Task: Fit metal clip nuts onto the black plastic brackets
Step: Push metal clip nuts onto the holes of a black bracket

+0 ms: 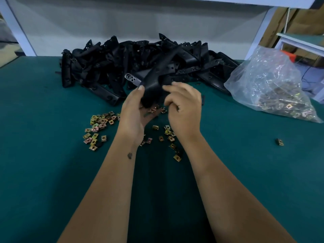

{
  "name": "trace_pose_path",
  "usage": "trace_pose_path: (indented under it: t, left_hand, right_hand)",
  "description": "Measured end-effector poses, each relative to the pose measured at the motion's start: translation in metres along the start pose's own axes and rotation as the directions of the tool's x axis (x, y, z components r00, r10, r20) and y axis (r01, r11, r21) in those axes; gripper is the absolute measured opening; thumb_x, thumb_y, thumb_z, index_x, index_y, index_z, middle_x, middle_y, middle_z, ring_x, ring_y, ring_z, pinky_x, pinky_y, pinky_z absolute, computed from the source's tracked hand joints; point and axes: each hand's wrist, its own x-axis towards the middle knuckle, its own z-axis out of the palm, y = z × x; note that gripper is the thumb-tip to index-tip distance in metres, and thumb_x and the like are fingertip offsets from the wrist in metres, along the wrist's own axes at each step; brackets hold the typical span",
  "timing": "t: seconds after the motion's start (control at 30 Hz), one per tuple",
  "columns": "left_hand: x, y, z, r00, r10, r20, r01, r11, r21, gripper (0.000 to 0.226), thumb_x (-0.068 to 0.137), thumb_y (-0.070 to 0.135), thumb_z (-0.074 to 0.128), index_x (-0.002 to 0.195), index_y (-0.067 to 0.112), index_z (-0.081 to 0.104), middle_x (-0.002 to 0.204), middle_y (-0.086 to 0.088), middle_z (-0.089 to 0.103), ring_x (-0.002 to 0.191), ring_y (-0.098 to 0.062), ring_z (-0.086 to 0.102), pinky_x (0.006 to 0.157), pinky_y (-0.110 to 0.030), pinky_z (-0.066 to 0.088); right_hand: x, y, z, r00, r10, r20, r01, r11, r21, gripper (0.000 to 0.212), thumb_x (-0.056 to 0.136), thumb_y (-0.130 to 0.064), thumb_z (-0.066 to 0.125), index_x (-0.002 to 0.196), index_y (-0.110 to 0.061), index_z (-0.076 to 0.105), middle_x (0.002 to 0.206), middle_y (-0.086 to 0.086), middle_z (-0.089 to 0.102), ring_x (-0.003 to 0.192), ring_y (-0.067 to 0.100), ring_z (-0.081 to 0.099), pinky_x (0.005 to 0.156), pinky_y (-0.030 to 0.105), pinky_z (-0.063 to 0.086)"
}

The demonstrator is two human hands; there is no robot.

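Note:
My left hand (134, 113) grips a black plastic bracket (154, 79) from below, thumb on its near face, holding it above the green table. My right hand (183, 106) is right beside the bracket with its fingers curled; whether a clip nut sits between them is hidden. Several brass-coloured metal clip nuts (100, 123) lie scattered on the mat under and around both hands, with more of them (168, 132) below my right wrist.
A big heap of black brackets (108, 67) fills the back middle of the green mat (43, 172). A clear plastic bag of clip nuts (270, 88) lies at the right. One stray clip nut (280, 142) sits far right. White shelf legs stand behind.

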Motion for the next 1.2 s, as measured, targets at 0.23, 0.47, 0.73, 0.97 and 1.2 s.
trace_pose_path:
  t: [0.23, 0.47, 0.73, 0.97, 1.2]
  left_hand:
    - [0.002, 0.005, -0.010, 0.975, 0.018, -0.221, -0.047, 0.991, -0.126, 0.015, 0.097, -0.002, 0.055, 0.105, 0.008, 0.063, 0.112, -0.011, 0.067, 0.108, -0.026, 0.066, 0.076, -0.025, 0.058]
    - [0.003, 0.007, -0.018, 0.969, -0.077, -0.234, -0.021, 0.921, -0.390, 0.041, 0.093, -0.010, 0.055, 0.132, 0.001, 0.052, 0.115, -0.019, 0.067, 0.092, -0.025, 0.073, 0.072, -0.031, 0.059]
    - [0.008, 0.003, -0.015, 0.970, -0.012, -0.245, -0.079, 0.930, -0.360, 0.036, 0.093, -0.012, 0.054, 0.117, 0.015, 0.059, 0.131, -0.016, 0.061, 0.113, -0.029, 0.065, 0.076, -0.032, 0.059]
    - [0.009, 0.001, -0.017, 0.969, 0.030, -0.244, -0.096, 0.961, -0.261, 0.029, 0.094, -0.008, 0.057, 0.107, 0.018, 0.060, 0.121, -0.009, 0.063, 0.107, -0.022, 0.064, 0.077, -0.030, 0.058]
    - [0.008, 0.002, -0.018, 0.971, 0.050, -0.233, -0.103, 0.969, -0.224, 0.026, 0.094, -0.005, 0.058, 0.111, 0.014, 0.060, 0.106, -0.009, 0.069, 0.086, -0.017, 0.073, 0.072, -0.027, 0.058]
  right_hand:
    - [-0.005, -0.018, 0.012, 0.989, 0.145, 0.004, -0.145, 0.989, -0.025, 0.016, 0.083, 0.002, 0.063, 0.085, -0.010, 0.053, 0.121, 0.001, 0.054, 0.110, 0.012, 0.051, 0.098, 0.033, 0.033]
    - [0.002, 0.005, -0.006, 0.866, 0.493, 0.090, -0.492, 0.870, -0.035, 0.017, 0.089, -0.004, 0.056, 0.095, -0.020, 0.059, 0.096, -0.012, 0.053, 0.096, 0.012, 0.055, 0.096, 0.045, 0.045]
    - [-0.005, 0.009, 0.007, 0.785, 0.384, 0.486, -0.295, 0.922, -0.251, 0.036, 0.095, -0.028, 0.057, 0.130, -0.026, 0.059, 0.125, -0.003, 0.060, 0.119, 0.022, 0.047, 0.104, 0.039, 0.035]
    - [-0.006, 0.012, 0.011, 0.759, 0.332, 0.560, -0.174, 0.932, -0.317, 0.019, 0.092, -0.031, 0.065, 0.110, -0.032, 0.071, 0.106, -0.007, 0.063, 0.109, 0.022, 0.047, 0.084, 0.031, 0.023]
    - [-0.004, 0.008, 0.007, 0.809, 0.377, 0.451, -0.377, 0.921, -0.094, 0.007, 0.087, -0.020, 0.067, 0.093, -0.025, 0.068, 0.099, -0.009, 0.059, 0.100, 0.011, 0.052, 0.087, 0.027, 0.041]
